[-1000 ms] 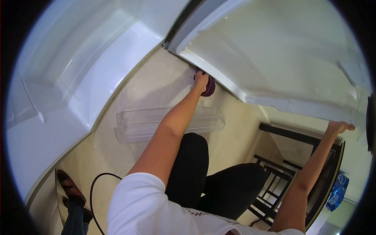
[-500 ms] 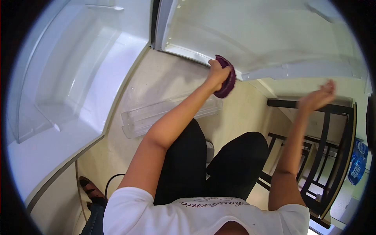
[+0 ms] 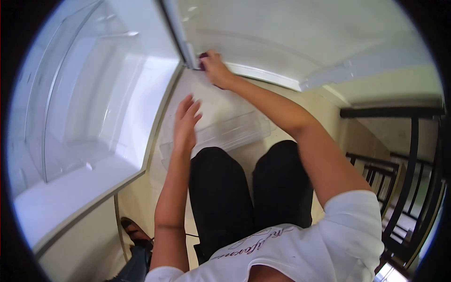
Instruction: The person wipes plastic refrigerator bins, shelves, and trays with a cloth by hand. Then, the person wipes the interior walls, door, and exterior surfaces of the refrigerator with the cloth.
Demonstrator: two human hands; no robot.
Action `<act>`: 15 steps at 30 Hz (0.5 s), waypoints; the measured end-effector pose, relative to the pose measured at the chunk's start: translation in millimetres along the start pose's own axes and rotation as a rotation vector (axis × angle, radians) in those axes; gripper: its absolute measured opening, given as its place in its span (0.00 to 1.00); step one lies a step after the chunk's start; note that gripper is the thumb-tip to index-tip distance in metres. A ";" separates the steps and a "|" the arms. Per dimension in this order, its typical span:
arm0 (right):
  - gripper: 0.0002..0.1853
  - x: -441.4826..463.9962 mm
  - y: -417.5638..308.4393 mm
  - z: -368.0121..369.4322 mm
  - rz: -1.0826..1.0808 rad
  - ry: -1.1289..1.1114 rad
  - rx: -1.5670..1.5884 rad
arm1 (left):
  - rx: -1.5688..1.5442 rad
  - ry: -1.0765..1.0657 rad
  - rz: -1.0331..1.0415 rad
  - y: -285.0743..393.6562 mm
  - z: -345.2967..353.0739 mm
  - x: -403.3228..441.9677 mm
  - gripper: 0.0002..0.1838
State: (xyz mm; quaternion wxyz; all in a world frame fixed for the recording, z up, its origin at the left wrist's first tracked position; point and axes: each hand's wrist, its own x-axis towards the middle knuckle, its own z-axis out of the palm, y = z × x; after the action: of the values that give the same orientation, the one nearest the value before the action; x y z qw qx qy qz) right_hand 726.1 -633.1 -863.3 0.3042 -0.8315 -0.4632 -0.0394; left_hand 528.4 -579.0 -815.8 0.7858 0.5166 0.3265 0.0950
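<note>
My right hand is closed around a bunched maroon cloth, of which only a small part shows. It presses the cloth at the lower hinge-side corner of the open fridge door. My left hand hovers with fingers apart, holding nothing, between the fridge interior and the door. Below it on the floor lies a clear plastic door shelf, partly covered by my left hand and knees.
A dark-framed rack or chair stands at the right. Another person's sandaled foot is at the lower left, beside the fridge's lower edge. The pale floor runs under the door.
The maroon cloth has passed from my left hand to my right, which has swung left to the door's hinge corner. My left hand has drawn back, lower and left. The view has shifted.
</note>
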 end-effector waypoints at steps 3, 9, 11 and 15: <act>0.12 -13.7 38.8 40.6 0.111 -0.014 -0.227 | 0.005 -0.038 -0.194 -15.5 -37.8 -36.6 0.23; 0.12 -88.3 96.0 -4.9 -0.002 -0.077 -0.663 | 0.030 0.119 -0.381 -48.2 -124.6 -98.4 0.18; 0.12 -122.4 122.8 -31.0 0.020 -0.051 -0.718 | -0.034 0.111 -0.447 -74.6 -152.5 -109.6 0.17; 0.12 -174.4 154.8 -80.2 0.127 -0.149 -0.915 | -0.160 -0.010 -0.685 -122.7 -162.7 -115.8 0.14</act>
State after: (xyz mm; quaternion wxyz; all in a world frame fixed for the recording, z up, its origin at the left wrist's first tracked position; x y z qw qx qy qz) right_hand 767.5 -866.4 -931.5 -0.1258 -0.9074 -0.3671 -0.1612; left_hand 316.8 -568.4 -916.1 0.8119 0.3142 0.4683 -0.1513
